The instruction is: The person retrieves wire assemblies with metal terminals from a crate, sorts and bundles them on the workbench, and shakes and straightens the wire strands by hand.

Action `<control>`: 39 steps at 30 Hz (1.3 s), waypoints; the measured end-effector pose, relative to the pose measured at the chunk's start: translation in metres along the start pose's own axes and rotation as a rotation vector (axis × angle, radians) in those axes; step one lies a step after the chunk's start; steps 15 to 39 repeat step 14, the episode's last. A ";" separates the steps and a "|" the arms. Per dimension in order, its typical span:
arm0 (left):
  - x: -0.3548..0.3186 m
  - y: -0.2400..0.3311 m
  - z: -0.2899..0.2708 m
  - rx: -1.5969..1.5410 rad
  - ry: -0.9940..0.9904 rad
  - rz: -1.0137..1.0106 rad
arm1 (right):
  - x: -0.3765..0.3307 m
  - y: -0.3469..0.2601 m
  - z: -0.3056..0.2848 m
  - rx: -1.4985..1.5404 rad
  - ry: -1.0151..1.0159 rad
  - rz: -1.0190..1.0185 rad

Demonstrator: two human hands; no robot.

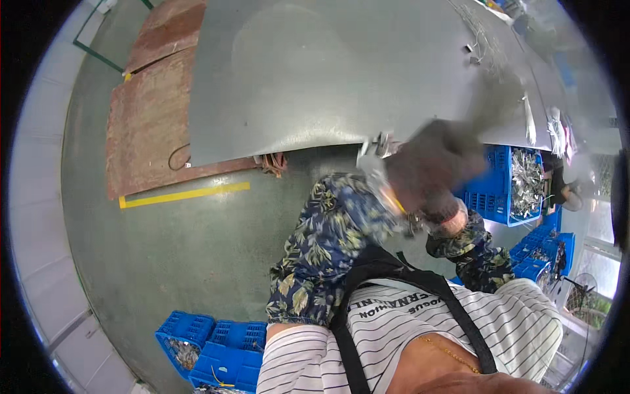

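My left hand [408, 178] and my right hand [453, 152] are close together at the near edge of a large grey tabletop [315, 79]. Both look dark-gloved and are badly smeared by motion, so their fingers cannot be made out. Floral sleeves cover both forearms. Beside the left hand is a pale, shiny blurred shape [373, 169]; whether it is held, I cannot tell. A grey-brown smear [495, 102] stretches beyond the right hand over the tabletop, its kind unclear.
A blue crate [504, 184] of silvery strips stands right of my hands, with more blue crates [535, 253] behind it. Other blue crates [226, 364] sit at lower left. Thin wires [484, 43] lie on the tabletop. Reddish-brown boards [147, 118] lie left.
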State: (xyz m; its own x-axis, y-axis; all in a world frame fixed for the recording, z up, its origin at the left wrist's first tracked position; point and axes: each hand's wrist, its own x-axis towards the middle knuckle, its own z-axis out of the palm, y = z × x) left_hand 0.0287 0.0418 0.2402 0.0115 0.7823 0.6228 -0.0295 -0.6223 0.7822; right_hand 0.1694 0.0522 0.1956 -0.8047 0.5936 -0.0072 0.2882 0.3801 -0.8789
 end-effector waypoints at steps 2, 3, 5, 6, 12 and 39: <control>-0.013 -0.008 -0.006 0.013 -0.003 0.012 | -0.015 0.000 0.003 -0.023 0.069 0.015; -0.024 -0.015 -0.005 0.019 -0.013 0.026 | -0.030 0.014 0.012 -0.060 0.084 0.061; -0.059 -0.049 -0.006 0.052 -0.027 0.048 | -0.063 0.058 0.047 -0.117 0.067 0.214; -0.145 -0.131 -0.001 -0.390 0.106 -0.804 | -0.068 0.078 0.084 -0.109 0.017 0.292; -0.144 -0.139 -0.003 -0.472 0.294 -0.804 | -0.055 0.127 0.084 0.160 -0.393 0.456; -0.049 -0.059 -0.029 -0.682 0.358 -0.860 | -0.017 0.070 0.053 0.402 -0.243 0.699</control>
